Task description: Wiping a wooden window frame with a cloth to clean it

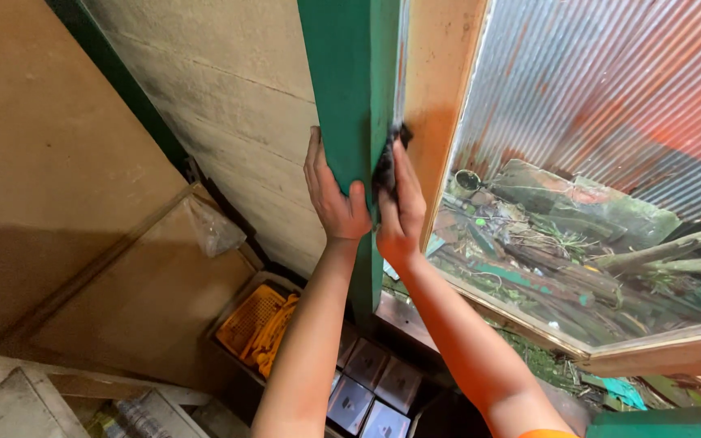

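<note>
A green-painted wooden window frame (349, 73) runs up the middle of the head view. My left hand (330, 195) grips its left face, fingers wrapped round the edge. My right hand (402, 207) presses a dark cloth (386, 166) against the frame's right edge, beside the glass pane (594, 162). Both forearms reach up from below, the right one ending in an orange sleeve.
A bare wooden sash (440, 89) borders the glass. Behind the pane are corrugated metal sheeting (610, 73) and mossy debris (569, 235). A plank wall (229, 105) stands left. Below lie an orange crate (257, 324), dark square tiles (371, 385) and boards (131, 284).
</note>
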